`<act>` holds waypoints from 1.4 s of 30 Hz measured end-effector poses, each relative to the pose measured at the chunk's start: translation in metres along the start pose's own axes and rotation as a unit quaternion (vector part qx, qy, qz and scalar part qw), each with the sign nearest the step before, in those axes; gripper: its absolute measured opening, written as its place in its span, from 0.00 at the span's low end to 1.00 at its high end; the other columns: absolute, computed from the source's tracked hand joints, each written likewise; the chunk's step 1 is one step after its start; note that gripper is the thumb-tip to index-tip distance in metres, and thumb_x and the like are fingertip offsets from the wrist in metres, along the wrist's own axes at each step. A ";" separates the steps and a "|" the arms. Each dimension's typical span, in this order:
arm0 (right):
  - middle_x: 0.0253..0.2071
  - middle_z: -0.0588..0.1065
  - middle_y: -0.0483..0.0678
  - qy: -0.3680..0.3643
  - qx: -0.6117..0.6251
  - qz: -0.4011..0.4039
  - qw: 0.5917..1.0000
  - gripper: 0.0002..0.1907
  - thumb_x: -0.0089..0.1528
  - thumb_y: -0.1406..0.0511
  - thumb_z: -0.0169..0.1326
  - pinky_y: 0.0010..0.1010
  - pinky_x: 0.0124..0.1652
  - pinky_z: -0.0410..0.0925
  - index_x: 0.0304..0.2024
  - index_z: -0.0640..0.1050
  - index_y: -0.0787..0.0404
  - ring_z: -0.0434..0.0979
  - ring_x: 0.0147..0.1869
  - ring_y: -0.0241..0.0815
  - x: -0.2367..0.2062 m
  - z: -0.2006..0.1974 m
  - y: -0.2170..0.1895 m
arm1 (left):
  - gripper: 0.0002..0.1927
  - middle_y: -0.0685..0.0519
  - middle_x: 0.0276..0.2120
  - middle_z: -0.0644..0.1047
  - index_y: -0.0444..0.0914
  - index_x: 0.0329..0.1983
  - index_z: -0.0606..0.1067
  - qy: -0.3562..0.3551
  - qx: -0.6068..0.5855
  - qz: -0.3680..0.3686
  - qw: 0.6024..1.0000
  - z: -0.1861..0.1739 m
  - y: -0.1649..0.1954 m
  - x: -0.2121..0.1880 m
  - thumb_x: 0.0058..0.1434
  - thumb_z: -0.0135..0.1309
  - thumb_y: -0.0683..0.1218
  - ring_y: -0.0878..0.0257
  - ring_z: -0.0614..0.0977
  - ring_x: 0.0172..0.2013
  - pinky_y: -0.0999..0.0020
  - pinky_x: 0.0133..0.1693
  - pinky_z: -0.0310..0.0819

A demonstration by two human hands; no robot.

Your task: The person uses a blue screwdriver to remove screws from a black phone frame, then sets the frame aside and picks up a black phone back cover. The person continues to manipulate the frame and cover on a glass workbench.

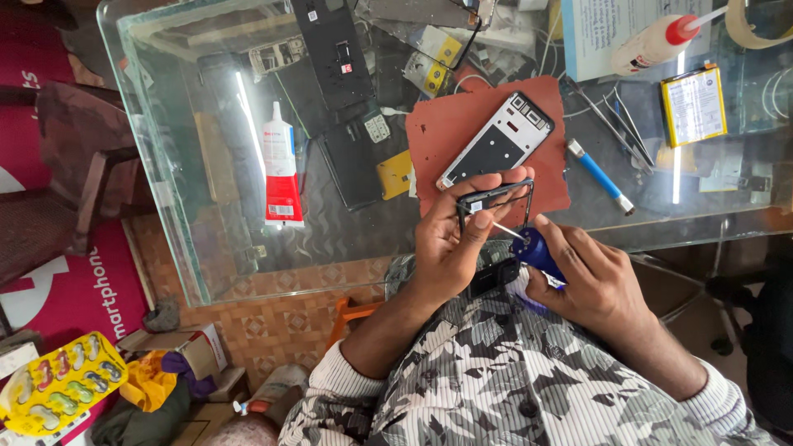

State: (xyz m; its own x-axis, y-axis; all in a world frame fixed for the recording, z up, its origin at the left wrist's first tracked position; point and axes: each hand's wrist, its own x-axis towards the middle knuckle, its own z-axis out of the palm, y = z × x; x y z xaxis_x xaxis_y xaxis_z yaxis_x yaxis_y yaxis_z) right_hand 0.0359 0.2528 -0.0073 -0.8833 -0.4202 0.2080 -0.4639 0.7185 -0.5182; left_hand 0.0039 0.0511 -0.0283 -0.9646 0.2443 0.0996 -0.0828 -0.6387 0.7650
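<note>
Head view: thin black rectangular phone frame (494, 202)

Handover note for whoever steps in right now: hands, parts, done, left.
Left hand grips a thin black phone frame, held above the table edge.
Right hand holds a blue-handled screwdriver, its tip against the frame's inner side.
Phone body lies back up on the red mat on the glass table; tweezers and a second blue-handled tool sit right of the mat, a white and red glue tube left of it.
Done: frame is off the phone body.
Left: work on the frame is under way; how far cannot be told.
</note>
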 end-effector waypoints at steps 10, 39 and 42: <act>0.42 0.75 0.55 0.013 -0.008 0.030 0.999 0.32 0.54 0.66 0.63 0.38 0.36 0.76 0.60 0.72 0.72 0.80 0.37 0.49 -0.002 0.003 -0.008 | 0.16 0.35 0.64 0.72 0.26 0.67 0.65 0.051 0.005 0.007 0.999 0.003 -0.010 -0.002 0.81 0.41 0.40 0.43 0.74 0.65 0.47 0.69 0.70; 0.40 0.75 0.54 -0.010 -0.042 0.039 0.998 0.32 0.55 0.67 0.62 0.38 0.35 0.76 0.61 0.72 0.72 0.80 0.34 0.47 0.001 -0.013 -0.003 | 0.20 0.36 0.60 0.76 0.26 0.69 0.65 0.098 0.041 -0.043 0.993 -0.004 -0.003 0.000 0.76 0.48 0.38 0.47 0.80 0.62 0.55 0.64 0.79; 0.41 0.75 0.54 -0.005 -0.065 0.014 0.998 0.31 0.55 0.67 0.62 0.37 0.34 0.76 0.60 0.72 0.73 0.80 0.35 0.46 0.003 -0.023 0.006 | 0.20 0.36 0.60 0.76 0.24 0.68 0.66 0.097 0.054 -0.035 0.993 -0.002 -0.001 0.001 0.76 0.48 0.37 0.47 0.79 0.61 0.54 0.64 0.79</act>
State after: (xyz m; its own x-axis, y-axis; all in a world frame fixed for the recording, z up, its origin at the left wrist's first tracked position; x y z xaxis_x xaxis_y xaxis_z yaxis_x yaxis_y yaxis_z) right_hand 0.0290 0.2689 0.0091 -0.8952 -0.4047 0.1868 -0.4454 0.7954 -0.4110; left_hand 0.0026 0.0508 -0.0306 -0.9884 0.1333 -0.0726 -0.1339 -0.5407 0.8305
